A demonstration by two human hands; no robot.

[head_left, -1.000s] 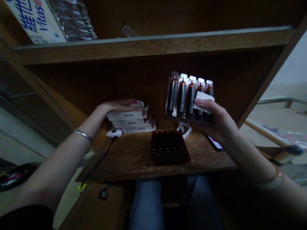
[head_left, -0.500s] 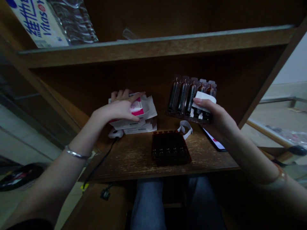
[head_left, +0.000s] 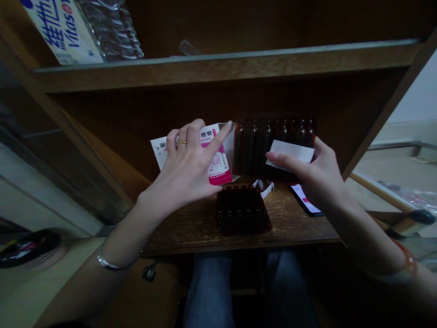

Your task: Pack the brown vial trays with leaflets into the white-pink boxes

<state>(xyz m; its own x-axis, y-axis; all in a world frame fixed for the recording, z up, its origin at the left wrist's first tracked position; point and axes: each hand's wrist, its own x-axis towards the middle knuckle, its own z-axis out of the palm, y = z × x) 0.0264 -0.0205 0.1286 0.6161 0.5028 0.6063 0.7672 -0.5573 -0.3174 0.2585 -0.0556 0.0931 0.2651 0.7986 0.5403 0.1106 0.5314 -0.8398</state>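
Observation:
My left hand [head_left: 187, 159] grips a white and pink medicine box [head_left: 218, 166], its open end turned to the right. In my right hand [head_left: 317, 168] is a tray of dark brown vials [head_left: 251, 146], with a folded white paper [head_left: 290, 152] pinned on it under my thumb. The tray's left edge is right at the box's open end; whether any of it is inside I cannot tell. Below them on the wooden shelf lies another dark vial tray [head_left: 242, 209]. A curled white paper strip [head_left: 268, 187] is behind that tray.
A phone [head_left: 305, 200] with a lit screen lies at the right of the shelf [head_left: 191, 232]. Above runs an upper shelf edge [head_left: 239, 64], carrying a Vitasoy carton [head_left: 64, 32] and clear plastic bottles [head_left: 111, 29]. A waste basket [head_left: 34, 250] stands on the floor at left.
My left hand has lifted the box from the shelf and brought it right. The vial tray in my right hand has turned and now meets the box's open end.

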